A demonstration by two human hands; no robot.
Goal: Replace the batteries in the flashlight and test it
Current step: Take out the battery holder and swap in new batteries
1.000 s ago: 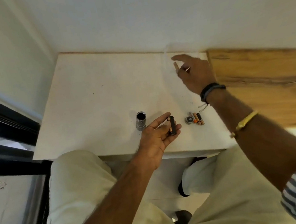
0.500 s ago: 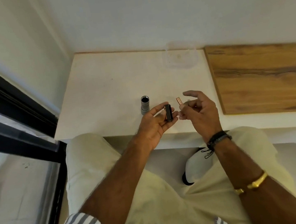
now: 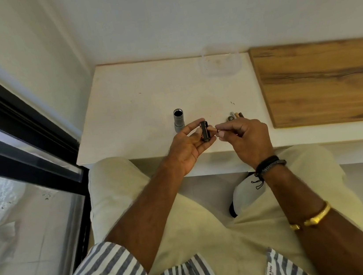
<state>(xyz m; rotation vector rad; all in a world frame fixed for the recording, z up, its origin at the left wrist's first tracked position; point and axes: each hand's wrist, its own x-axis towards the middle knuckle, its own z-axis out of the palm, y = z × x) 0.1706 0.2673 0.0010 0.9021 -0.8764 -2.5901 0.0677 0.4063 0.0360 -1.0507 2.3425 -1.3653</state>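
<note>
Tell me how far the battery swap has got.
Done: the flashlight body stands open on the table, its holder out in the left hand. In hand: the right hand pinches a battery at the holder. Left: fill the holder, refit it, screw on the cap beside the loose batteries, test.

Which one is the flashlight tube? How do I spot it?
Find the white tabletop against the wall. Near its front edge, just beyond the left hand gripping a black battery holder, stands a short grey metal flashlight tube. It alone stands upright with a dark open top; the small loose batteries to its right lie flat.
</note>
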